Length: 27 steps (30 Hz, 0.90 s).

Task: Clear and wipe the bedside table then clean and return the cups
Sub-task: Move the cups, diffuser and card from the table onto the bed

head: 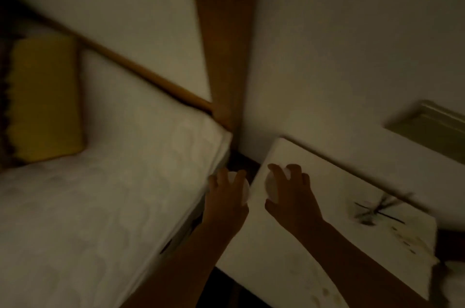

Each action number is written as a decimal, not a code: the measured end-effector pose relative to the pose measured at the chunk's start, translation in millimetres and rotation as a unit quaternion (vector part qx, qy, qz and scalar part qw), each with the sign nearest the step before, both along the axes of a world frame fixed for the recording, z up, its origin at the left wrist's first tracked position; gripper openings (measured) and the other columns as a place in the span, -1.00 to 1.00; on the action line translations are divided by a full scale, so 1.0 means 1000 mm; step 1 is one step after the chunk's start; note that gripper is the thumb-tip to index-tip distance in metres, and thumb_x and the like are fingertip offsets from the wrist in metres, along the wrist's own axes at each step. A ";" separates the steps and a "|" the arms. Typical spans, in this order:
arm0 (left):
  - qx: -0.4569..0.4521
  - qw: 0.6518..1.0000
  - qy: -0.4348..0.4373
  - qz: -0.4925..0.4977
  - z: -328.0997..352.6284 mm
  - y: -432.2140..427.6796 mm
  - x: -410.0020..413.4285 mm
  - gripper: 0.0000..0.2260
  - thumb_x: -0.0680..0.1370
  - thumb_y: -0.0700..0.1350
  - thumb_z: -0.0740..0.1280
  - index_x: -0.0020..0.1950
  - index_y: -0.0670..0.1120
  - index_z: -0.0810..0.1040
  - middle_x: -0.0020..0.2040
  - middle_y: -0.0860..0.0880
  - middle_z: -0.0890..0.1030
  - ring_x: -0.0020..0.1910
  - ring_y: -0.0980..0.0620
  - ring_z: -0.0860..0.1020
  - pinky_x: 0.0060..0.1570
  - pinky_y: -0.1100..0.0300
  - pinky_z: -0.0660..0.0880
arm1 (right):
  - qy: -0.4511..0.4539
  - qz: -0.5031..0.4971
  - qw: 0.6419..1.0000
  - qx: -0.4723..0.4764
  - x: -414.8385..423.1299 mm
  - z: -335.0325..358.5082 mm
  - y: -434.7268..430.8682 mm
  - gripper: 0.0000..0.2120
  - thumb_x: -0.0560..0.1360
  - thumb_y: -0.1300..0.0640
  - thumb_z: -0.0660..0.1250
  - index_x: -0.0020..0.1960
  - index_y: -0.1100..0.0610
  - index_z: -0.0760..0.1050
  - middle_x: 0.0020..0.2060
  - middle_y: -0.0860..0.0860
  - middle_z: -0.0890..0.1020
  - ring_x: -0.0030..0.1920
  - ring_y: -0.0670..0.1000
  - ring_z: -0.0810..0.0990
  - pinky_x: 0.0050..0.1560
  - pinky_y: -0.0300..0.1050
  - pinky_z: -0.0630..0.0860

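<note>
White cups fill both hands: the left hand (226, 197) curls its fingers over the top of one cup (242, 188) above the gap between bed (100, 194) and bedside table (327, 245). The right hand (289, 194) grips the other cup (270, 187) from above at the table's near-left corner; blur hides whether it touches the top. Dark marks (375, 209) suggest wiping is not yet done, so clearing seems underway. Keep both cups level and lift straight up, clear of the edge.

White cup (272, 188) above stained table (276, 257), another cup (245, 190) beside.
</note>
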<state>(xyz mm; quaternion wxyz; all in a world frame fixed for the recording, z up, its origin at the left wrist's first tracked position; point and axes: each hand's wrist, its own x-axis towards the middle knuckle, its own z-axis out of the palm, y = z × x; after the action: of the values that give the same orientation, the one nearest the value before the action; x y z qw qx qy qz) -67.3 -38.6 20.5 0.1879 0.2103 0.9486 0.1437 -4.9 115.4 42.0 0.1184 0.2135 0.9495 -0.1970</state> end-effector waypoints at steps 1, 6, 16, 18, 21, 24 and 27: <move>0.000 0.999 -0.003 0.038 0.003 -0.026 0.002 -0.36 0.44 0.07 0.40 0.43 0.14 0.16 0.37 -0.04 0.16 0.31 -0.15 0.23 0.14 -0.06 0.51 | 0.008 0.039 0.999 -0.013 -0.011 0.002 -0.020 -0.17 0.36 -0.04 0.49 0.49 -0.10 0.10 0.36 0.06 0.22 0.26 0.11 0.32 0.08 -0.04 0.58; 0.015 0.985 0.016 0.171 0.024 -0.140 0.016 -0.35 0.41 0.03 0.41 0.41 0.14 0.16 0.32 0.00 0.16 0.25 -0.09 0.23 0.10 -0.02 0.52 | 0.037 0.185 0.980 -0.060 -0.054 0.014 -0.129 -0.21 0.39 -0.03 0.46 0.50 -0.13 0.13 0.40 0.05 0.22 0.36 0.14 0.28 0.23 0.00 0.51; -0.033 0.920 0.043 0.388 0.038 -0.348 0.079 -0.31 0.38 -0.03 0.48 0.40 0.12 0.20 0.36 -0.07 0.18 0.29 -0.14 0.24 0.14 -0.07 0.52 | 0.041 0.379 0.918 -0.108 -0.050 0.017 -0.340 -0.21 0.40 -0.02 0.46 0.51 -0.12 0.12 0.41 0.05 0.17 0.34 0.13 0.26 0.15 0.06 0.57; -0.050 0.912 0.046 0.406 0.033 -0.378 0.095 -0.32 0.37 -0.06 0.48 0.39 0.11 0.20 0.35 -0.07 0.18 0.28 -0.14 0.25 0.12 -0.08 0.53 | 0.041 0.390 0.913 -0.118 -0.044 0.012 -0.367 -0.19 0.40 -0.03 0.45 0.52 -0.12 0.09 0.41 0.04 0.15 0.33 0.12 0.25 0.16 0.04 0.56; -0.060 0.900 0.049 0.429 0.021 -0.416 0.115 -0.34 0.38 -0.11 0.46 0.39 0.10 0.22 0.36 -0.08 0.18 0.28 -0.14 0.24 0.10 -0.10 0.53 | 0.056 0.406 0.904 -0.120 -0.033 -0.002 -0.412 -0.15 0.39 -0.04 0.46 0.53 -0.12 0.05 0.41 0.04 0.15 0.32 0.11 0.25 0.14 0.00 0.57; -0.055 0.894 0.045 0.442 0.008 -0.447 0.133 -0.34 0.40 -0.14 0.44 0.39 0.11 0.20 0.38 -0.08 0.16 0.29 -0.15 0.21 0.12 -0.10 0.49 | 0.036 0.420 0.901 -0.103 -0.021 -0.015 -0.454 -0.13 0.39 -0.06 0.47 0.53 -0.10 0.04 0.42 0.05 0.15 0.33 0.12 0.24 0.15 0.02 0.57; -0.045 0.903 0.011 0.427 -0.004 -0.460 0.143 -0.33 0.42 -0.15 0.43 0.41 0.13 0.15 0.43 -0.08 0.12 0.36 -0.16 0.18 0.17 -0.12 0.50 | 0.018 0.455 0.889 -0.058 -0.014 -0.026 -0.470 -0.17 0.40 -0.07 0.46 0.52 -0.07 0.07 0.42 0.08 0.17 0.33 0.15 0.26 0.14 0.01 0.56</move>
<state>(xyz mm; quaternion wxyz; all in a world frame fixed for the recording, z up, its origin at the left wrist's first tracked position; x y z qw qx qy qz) 75.6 -498.5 16.7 0.1072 -0.2217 0.9551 0.1645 -18.7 -354.3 16.4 0.1896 -0.2525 0.9316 -0.1799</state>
